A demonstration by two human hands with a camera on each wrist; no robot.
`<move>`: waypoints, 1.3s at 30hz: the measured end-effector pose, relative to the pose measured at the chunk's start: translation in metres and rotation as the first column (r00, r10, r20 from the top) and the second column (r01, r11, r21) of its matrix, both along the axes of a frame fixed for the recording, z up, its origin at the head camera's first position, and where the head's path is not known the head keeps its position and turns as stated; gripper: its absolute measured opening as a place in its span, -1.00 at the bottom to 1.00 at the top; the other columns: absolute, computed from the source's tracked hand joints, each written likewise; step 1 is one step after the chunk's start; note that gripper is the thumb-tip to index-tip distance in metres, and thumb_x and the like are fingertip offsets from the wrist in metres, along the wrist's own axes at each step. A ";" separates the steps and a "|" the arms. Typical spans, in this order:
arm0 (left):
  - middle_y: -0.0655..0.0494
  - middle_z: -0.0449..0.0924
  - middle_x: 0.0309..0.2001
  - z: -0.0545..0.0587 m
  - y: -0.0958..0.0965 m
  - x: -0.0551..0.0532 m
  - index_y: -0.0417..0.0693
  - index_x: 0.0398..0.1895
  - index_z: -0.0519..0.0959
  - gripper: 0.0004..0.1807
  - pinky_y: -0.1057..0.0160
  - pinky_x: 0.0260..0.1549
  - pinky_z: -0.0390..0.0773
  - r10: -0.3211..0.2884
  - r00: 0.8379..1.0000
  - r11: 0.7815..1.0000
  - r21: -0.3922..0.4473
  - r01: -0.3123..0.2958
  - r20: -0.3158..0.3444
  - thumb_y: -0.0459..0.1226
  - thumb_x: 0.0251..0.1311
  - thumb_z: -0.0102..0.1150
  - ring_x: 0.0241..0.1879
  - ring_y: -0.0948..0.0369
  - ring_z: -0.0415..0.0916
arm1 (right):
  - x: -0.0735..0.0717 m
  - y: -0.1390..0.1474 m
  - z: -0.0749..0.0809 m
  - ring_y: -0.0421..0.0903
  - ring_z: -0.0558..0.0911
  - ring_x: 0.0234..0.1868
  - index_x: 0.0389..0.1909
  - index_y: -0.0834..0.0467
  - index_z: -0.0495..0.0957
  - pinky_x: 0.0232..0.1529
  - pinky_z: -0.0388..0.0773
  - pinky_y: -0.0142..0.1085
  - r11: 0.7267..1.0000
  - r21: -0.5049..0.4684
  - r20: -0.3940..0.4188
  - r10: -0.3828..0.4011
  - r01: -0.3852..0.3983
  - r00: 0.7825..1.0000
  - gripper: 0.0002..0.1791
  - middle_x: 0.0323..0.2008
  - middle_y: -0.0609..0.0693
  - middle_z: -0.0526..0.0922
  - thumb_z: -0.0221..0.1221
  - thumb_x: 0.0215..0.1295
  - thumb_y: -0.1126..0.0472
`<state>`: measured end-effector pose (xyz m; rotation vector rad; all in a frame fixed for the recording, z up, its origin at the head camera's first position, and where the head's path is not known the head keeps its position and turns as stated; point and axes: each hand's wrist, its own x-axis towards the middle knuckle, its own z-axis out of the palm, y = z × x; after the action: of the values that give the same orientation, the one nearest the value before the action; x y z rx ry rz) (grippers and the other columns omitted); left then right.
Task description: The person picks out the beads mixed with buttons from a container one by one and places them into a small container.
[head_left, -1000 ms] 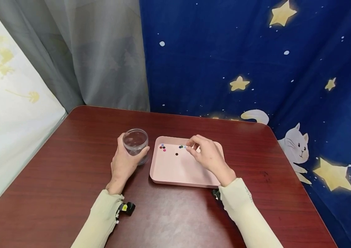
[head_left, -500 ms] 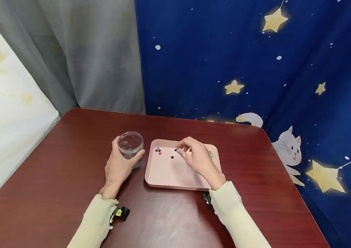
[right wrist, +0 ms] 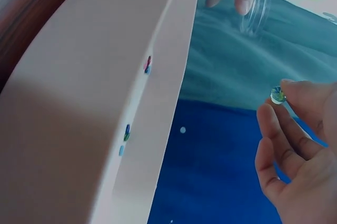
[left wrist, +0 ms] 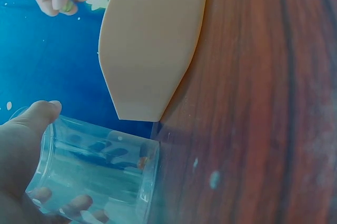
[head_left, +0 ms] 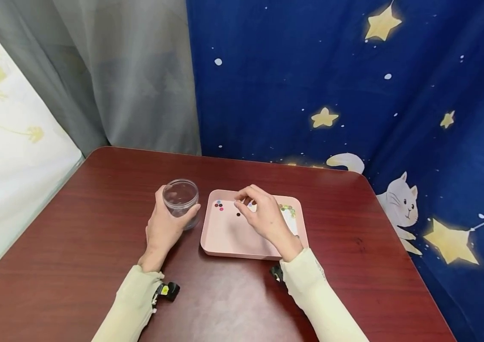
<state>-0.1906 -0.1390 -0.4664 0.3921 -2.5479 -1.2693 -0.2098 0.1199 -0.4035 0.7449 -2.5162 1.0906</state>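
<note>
The left hand [head_left: 166,230] has its fingers wrapped round a clear, colourless, cylindrical jar [head_left: 180,205], mouth upward, a narrow strip of surface [head_left: 220,294] parting it from the left rim of a pale pink, rounded rectangular tray [head_left: 233,240]; the right hand [head_left: 265,216] is over the tray, thumb and finger pinching a small, round, glossy green-and-blue piece [right wrist: 278,95], apart from the tray; small red, blue and pink discs [head_left: 219,205] lie near the tray's far left corner, a dark round disc [head_left: 238,214] further inward, green round pieces [head_left: 291,212] along the far right edge; broad stretches of surface extend nearer the person and rightward.
</note>
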 end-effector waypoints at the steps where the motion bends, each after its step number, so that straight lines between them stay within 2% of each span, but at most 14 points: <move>1: -0.06 0.56 0.35 0.000 0.001 0.000 0.49 0.62 0.00 0.18 -0.34 0.14 0.45 0.000 1.000 1.000 -0.002 0.000 0.001 0.48 -0.04 0.36 0.23 -0.20 0.58 | 0.001 -0.001 0.001 -0.21 0.67 -0.25 -0.18 0.03 0.70 -0.06 0.67 -0.13 1.000 -0.005 0.003 0.001 -0.001 1.000 -0.94 -0.27 -0.14 0.70 0.36 0.38 0.22; 5: -0.05 0.56 0.35 -0.002 0.003 0.001 0.48 0.62 0.01 0.18 -0.34 0.14 0.45 -0.002 1.000 1.000 -0.002 0.002 -0.001 0.47 -0.04 0.36 0.23 -0.19 0.58 | 0.002 -0.006 0.002 -0.23 0.66 -0.26 -0.18 -0.01 0.70 -0.06 0.68 -0.13 1.000 -0.028 0.019 0.004 -0.004 1.000 -0.92 -0.28 -0.15 0.69 0.36 0.38 0.23; 12: -0.06 0.54 0.37 -0.001 0.004 0.001 0.41 0.63 0.00 0.20 -0.35 0.15 0.45 -0.012 1.000 1.000 0.001 0.012 -0.009 0.47 -0.03 0.36 0.25 -0.18 0.57 | 0.000 -0.015 0.002 -0.21 0.69 -0.21 -0.16 0.06 0.70 -0.09 0.68 -0.28 0.998 -0.052 0.016 0.025 -0.024 1.000 -0.91 -0.25 -0.11 0.70 0.37 0.36 0.25; 17: -0.07 0.53 0.38 0.000 0.003 0.001 0.41 0.63 0.00 0.20 -0.36 0.15 0.44 -0.006 1.000 1.000 -0.001 0.006 -0.007 0.46 -0.03 0.36 0.26 -0.19 0.57 | -0.001 -0.024 0.003 -0.18 0.69 -0.20 -0.16 0.08 0.70 -0.07 0.70 -0.17 0.995 -0.082 0.024 0.050 -0.048 0.998 -0.92 -0.24 -0.09 0.70 0.36 0.37 0.24; 23: -0.06 0.54 0.38 0.000 0.003 0.003 0.46 0.62 0.00 0.18 -0.37 0.14 0.44 0.002 1.000 1.000 0.001 -0.001 -0.009 0.46 -0.03 0.37 0.26 -0.19 0.57 | -0.002 -0.036 0.006 -0.18 0.70 -0.21 -0.16 0.06 0.70 -0.04 0.69 -0.16 0.991 -0.111 0.020 0.077 -0.075 0.997 -0.92 -0.24 -0.08 0.71 0.35 0.38 0.26; 29: -0.06 0.53 0.39 0.000 0.002 0.004 0.45 0.63 -0.01 0.19 -0.37 0.15 0.43 -0.002 1.000 1.000 0.006 0.003 -0.010 0.46 -0.02 0.36 0.26 -0.19 0.56 | -0.003 -0.045 0.009 -0.22 0.74 -0.30 -0.17 0.09 0.70 -0.10 0.67 -0.24 0.987 -0.137 0.027 0.085 -0.081 0.996 -0.92 -0.27 -0.10 0.70 0.35 0.37 0.29; 39: -0.07 0.55 0.36 0.000 0.001 0.005 0.39 0.63 0.01 0.19 -0.35 0.12 0.47 -0.011 1.000 1.000 -0.002 0.010 -0.023 0.45 -0.01 0.37 0.22 -0.20 0.58 | -0.001 -0.061 0.013 -0.18 0.70 -0.18 -0.14 0.07 0.69 -0.09 0.66 -0.29 0.983 -0.154 0.053 0.108 -0.099 0.993 -0.88 -0.23 -0.08 0.71 0.36 0.35 0.29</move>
<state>-0.1854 -0.1378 -0.4662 0.3622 -2.5349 -1.2682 -0.2109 0.0594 -0.3905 0.8194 -2.4331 1.3423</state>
